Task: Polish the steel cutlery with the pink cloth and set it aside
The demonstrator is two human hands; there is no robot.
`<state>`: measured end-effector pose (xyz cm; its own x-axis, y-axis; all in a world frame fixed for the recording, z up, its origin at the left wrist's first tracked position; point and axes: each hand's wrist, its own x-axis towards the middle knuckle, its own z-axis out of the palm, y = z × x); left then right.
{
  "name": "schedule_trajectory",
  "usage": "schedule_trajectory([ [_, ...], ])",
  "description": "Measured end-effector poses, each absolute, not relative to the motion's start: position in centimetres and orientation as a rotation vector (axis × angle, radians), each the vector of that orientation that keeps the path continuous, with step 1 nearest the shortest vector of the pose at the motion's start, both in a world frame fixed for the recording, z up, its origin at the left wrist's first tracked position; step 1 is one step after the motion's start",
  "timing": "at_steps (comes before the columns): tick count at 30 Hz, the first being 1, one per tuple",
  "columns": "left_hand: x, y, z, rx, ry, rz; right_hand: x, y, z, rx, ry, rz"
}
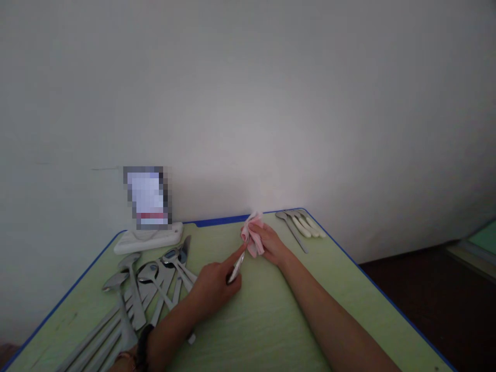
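Note:
My left hand is closed around the handle of a metal utensil that slants up towards the right. My right hand pinches a crumpled pink and white cloth wrapped round the utensil's upper end, so its head is hidden. Both hands hover just above the light green table near its far middle.
A heap of several steel spoons, forks and knives lies at the left. Several utensils with pale handles lie in a row at the far right corner. A white stand holds a blurred card against the wall. The table's blue edge drops to dark floor at right.

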<state>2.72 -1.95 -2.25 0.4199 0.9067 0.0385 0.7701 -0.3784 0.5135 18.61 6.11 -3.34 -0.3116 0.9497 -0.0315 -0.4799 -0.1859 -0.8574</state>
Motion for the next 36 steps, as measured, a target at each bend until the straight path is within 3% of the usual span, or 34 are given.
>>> schedule_trajectory([
  [36, 2.7, -2.0, -2.3, 2.17, 1.425, 0.527, 18.1, 5.8, -3.2, -0.9, -1.018, 1.571],
])
